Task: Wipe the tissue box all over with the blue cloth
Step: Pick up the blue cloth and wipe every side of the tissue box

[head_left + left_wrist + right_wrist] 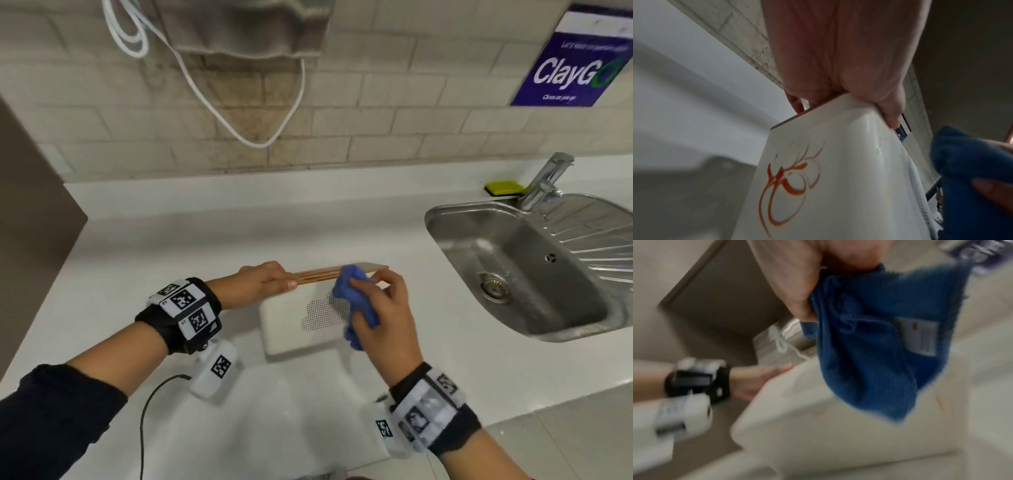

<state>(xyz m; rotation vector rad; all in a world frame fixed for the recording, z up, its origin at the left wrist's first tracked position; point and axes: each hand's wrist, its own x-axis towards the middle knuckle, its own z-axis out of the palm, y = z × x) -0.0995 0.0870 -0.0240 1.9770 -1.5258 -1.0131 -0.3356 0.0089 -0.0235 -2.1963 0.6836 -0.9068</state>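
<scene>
A white tissue box (298, 322) with a wooden lid stands tipped on its side on the white counter (171, 246); a dotted face points at me. In the left wrist view the tissue box (838, 170) shows an orange swirl drawing. My left hand (270, 279) grips the upper left edge, thumb on the near face and fingers behind. My right hand (380, 301) holds the bunched blue cloth (356, 298) against the box's top right edge. In the blurred right wrist view the blue cloth (879, 337) hangs from my fingers over the tissue box (838, 418).
A steel sink (534, 267) with a tap (544, 181) lies to the right. A yellow sponge (505, 187) sits behind it. White cables (205, 96) hang on the tiled wall. A purple sign (579, 65) is at the upper right. A brown panel (30, 219) bounds the left.
</scene>
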